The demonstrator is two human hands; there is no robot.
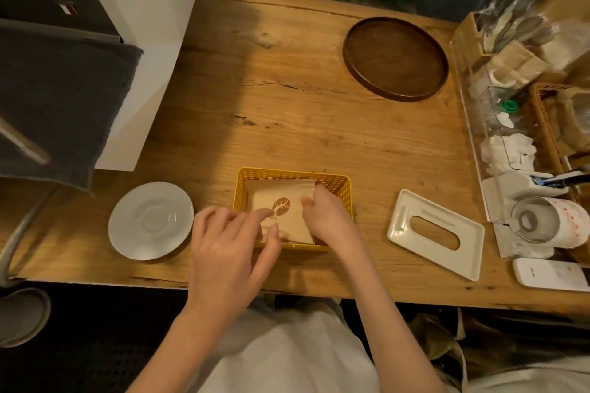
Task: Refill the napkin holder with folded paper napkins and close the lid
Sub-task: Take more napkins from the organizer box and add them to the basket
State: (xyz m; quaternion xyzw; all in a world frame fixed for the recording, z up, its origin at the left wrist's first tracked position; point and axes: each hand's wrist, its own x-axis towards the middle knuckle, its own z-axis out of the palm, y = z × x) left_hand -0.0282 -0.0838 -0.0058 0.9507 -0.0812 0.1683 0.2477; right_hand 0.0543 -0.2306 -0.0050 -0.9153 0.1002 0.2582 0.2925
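Being pinched at its right edge by the right hand (325, 217), the brown logo-printed napkin (274, 191) is held in the yellow holder (338, 191), its near corner touched by the spread fingers of the left hand (223, 242). The white slotted lid (447, 220) is left flat, rightward of the grip, nearer the right hand.

On the white box (150, 9) 2 lines of black capitals are printed, cut off at the frame's edge: only "BEZ" and "DAL" can be read. A brown tree emblem is stamped on the napkin (287, 201) — the small lettering beneath cannot be read.
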